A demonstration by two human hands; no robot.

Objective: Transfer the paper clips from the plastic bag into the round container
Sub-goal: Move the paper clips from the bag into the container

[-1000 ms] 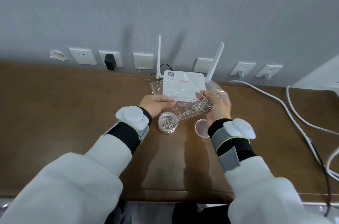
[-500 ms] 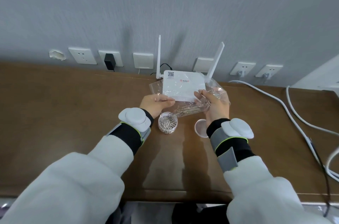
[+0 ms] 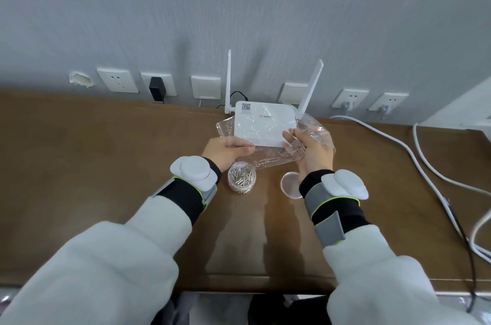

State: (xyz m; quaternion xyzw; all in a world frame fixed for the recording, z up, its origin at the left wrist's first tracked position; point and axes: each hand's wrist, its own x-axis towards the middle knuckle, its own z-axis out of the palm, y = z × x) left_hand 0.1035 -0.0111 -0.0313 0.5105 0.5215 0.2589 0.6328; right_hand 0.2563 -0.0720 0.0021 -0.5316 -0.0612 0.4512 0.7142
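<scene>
Silver paper clips (image 3: pixel 242 181); clear plastic bag (image 3: pixel 268 157); brown table (image 3: pixel 106 165); white router (image 3: pixel 265 122).

Looks like an office or workroom corner here. A brown wooden desk (image 3: pixel 79 165) sits hard against a plain grey wall (image 3: pixel 239 5), with a row of white wall sockets (image 3: pixel 117 80) running just above the desk's back edge. A black adapter (image 3: pixel 156 89) is plugged into one. A white router (image 3: pixel 261 122) with two antennas stands at the back, and white cables (image 3: pixel 398 146) trail across the right side.
</scene>
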